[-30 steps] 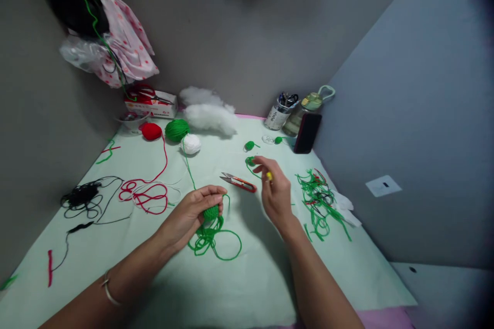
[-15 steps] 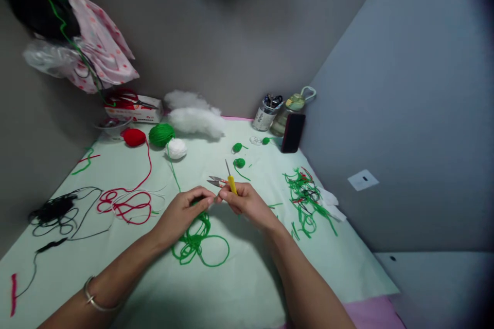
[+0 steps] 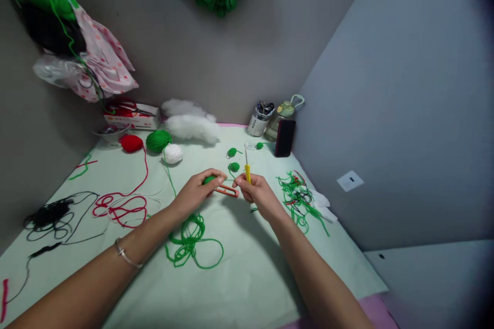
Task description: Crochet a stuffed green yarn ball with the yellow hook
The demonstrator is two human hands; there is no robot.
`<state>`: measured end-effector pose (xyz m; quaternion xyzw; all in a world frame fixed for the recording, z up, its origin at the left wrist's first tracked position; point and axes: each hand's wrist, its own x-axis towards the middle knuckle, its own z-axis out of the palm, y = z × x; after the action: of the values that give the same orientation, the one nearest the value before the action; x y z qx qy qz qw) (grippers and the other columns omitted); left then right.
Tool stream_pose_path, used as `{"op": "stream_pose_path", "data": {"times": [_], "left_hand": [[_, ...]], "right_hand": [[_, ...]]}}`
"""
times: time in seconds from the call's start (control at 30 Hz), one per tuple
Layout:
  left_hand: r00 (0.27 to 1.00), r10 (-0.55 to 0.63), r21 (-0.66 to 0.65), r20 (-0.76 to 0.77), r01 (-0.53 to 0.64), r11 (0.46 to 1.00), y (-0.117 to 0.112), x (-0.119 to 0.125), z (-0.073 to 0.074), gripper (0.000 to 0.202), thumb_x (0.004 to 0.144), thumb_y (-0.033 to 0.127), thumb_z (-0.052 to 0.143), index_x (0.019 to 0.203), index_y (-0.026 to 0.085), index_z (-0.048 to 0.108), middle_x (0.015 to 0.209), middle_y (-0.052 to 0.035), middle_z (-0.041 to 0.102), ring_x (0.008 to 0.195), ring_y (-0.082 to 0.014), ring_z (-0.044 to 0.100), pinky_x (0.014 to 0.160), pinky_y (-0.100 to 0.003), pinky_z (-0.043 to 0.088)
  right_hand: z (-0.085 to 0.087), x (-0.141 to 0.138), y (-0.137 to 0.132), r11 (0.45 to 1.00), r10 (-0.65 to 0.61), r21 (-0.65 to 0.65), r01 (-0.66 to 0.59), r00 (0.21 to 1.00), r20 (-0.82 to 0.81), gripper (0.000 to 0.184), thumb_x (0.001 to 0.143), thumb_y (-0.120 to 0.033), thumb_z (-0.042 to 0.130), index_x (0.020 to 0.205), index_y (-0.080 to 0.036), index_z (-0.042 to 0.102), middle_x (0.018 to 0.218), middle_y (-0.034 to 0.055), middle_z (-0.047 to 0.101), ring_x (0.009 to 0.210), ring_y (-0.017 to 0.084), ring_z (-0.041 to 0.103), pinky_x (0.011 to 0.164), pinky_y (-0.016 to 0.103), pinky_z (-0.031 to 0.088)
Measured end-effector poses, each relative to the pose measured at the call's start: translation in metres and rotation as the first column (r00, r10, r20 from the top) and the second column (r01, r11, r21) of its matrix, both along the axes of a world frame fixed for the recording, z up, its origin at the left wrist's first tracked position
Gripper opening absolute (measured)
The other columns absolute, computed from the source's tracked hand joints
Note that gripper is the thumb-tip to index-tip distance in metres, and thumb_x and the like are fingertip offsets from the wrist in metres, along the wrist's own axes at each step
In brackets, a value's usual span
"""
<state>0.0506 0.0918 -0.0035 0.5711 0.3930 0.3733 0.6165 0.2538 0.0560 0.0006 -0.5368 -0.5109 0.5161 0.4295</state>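
My right hand (image 3: 257, 190) is closed around a yellow-handled crochet hook (image 3: 247, 172), its thin metal shaft pointing up. Fingers curled, my left hand (image 3: 200, 188) holds a small green crocheted piece (image 3: 209, 180), mostly covered by the fingers. A short strand of green yarn stretches from it toward my right fingertips. Orange-handled thread snips (image 3: 227, 192) show between the hands, blades hidden at my left fingers; whether they are held or lying down I cannot tell. Below my left hand lies a loose tangle of green yarn (image 3: 189, 239). Two small green crocheted pieces (image 3: 233, 167) lie just beyond.
Yarn balls in red (image 3: 131, 143), green (image 3: 158, 141) and white (image 3: 172, 153) sit at the back left, beside white stuffing (image 3: 193, 128). Black yarn (image 3: 52, 214) lies left; green scraps (image 3: 297, 193) lie right. A phone (image 3: 285, 138) leans near a bottle (image 3: 276, 124) and pen cup (image 3: 258, 122).
The snips have gone from my right hand to beside my left fingers. My hands have moved slightly apart, and the green piece now shows in my left hand. The view has tilted up.
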Motion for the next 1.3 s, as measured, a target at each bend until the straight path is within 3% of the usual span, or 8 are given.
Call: {"op": "stream_pose_path", "data": {"times": [0.13,0.33,0.57,0.7,0.8,0.87,1.0,1.3], "left_hand": [[0.998,0.001,0.037,0.063,-0.003,0.999,0.029,0.026,-0.006,0.039,0.073,0.031,0.085,0.109,0.019,0.078,0.093,-0.0042,0.075,0.085,-0.0198,0.067,0.081,-0.031,0.051],[0.999,-0.008,0.054,0.031,0.006,0.999,0.057,0.053,-0.014,0.053,0.076,0.038,0.08,0.124,0.016,0.071,0.128,-0.0183,0.074,0.123,-0.0325,0.067,0.107,-0.045,0.049],[0.971,-0.129,0.177,-0.2,0.166,0.97,0.001,-0.011,-0.018,0.04,0.077,0.038,0.086,0.114,0.025,0.081,0.135,-0.0126,0.073,0.135,-0.038,0.06,0.124,-0.06,0.035],[0.733,-0.261,0.413,-0.629,0.599,0.686,-0.058,-0.059,-0.056,0.082,0.081,0.063,0.082,0.155,0.043,0.054,0.165,-0.0063,0.053,0.158,-0.0431,0.037,0.128,-0.069,0.027],[0.66,-0.199,0.468,-0.725,0.683,0.561,-0.07,-0.076,-0.087,0.092,0.086,0.063,0.076,0.166,0.045,0.034,0.173,-0.0058,0.04,0.16,-0.0416,0.033,0.126,-0.063,0.036],[0.692,-0.058,0.553,-0.72,0.622,0.554,-0.056,-0.08,-0.096,0.066,0.1,0.049,0.064,0.163,0.042,0.043,0.168,-0.0058,0.048,0.158,-0.0362,0.04,0.126,-0.058,0.039],[0.644,0.277,0.627,-0.713,0.41,0.662,-0.019,-0.086,-0.084,0.047,0.109,0.033,0.045,0.154,0.023,0.057,0.166,-0.0139,0.051,0.16,-0.0352,0.036,0.127,-0.058,0.038],[0.683,0.286,0.648,-0.672,0.354,0.675,-0.057,-0.078,-0.073,0.033,0.105,0.027,0.053,0.135,0.025,0.068,0.144,-0.0104,0.068,0.152,-0.0334,0.045,0.128,-0.065,0.028]], "right_hand": [[-0.01,0.034,0.018,0.994,-0.101,0.063,0.087,0.958,0.267,0.033,0.082,-0.05,0.063,0.078,-0.017,0.066,0.047,-0.0085,0.045,0.047,0.01,0.034,0.054,0.027,0.026],[-0.022,0.071,0.04,0.991,-0.132,0.087,0.1,0.796,0.591,0.03,0.092,-0.038,0.052,0.079,-0.017,0.07,0.054,-0.0034,0.054,0.054,0.014,0.045,0.061,0.028,0.033],[-0.011,0.11,0.039,0.997,-0.05,0.078,-0.018,0.62,0.783,0.038,0.094,-0.058,0.064,0.092,-0.023,0.08,0.093,0.0072,0.081,0.086,0.022,0.07,0.078,0.029,0.047],[-0.005,0.143,0.07,0.945,-0.317,0.23,0.232,0.475,0.821,0.049,0.096,-0.054,0.061,0.127,-0.017,0.07,0.132,0.0201,0.071,0.124,0.035,0.065,0.101,0.04,0.049],[-0.007,0.163,0.106,0.832,-0.502,0.332,0.445,0.349,0.791,0.078,0.092,-0.053,0.066,0.152,-0.008,0.045,0.159,0.0317,0.046,0.148,0.045,0.045,0.112,0.052,0.044],[-0.012,0.171,0.126,0.774,-0.553,0.336,0.536,0.315,0.772,0.09,0.086,-0.053,0.074,0.152,-0.002,0.041,0.156,0.0369,0.046,0.148,0.048,0.045,0.114,0.055,0.044],[-0.022,0.177,0.147,0.714,-0.601,0.312,0.627,0.319,0.733,0.087,0.08,-0.047,0.081,0.148,-0.005,0.046,0.145,0.0348,0.058,0.138,0.046,0.057,0.113,0.055,0.046],[-0.025,0.183,0.153,0.707,-0.644,0.314,0.634,0.392,0.657,0.087,0.074,-0.038,0.082,0.147,-0.006,0.046,0.144,0.031,0.061,0.136,0.042,0.06,0.113,0.052,0.048]]}}
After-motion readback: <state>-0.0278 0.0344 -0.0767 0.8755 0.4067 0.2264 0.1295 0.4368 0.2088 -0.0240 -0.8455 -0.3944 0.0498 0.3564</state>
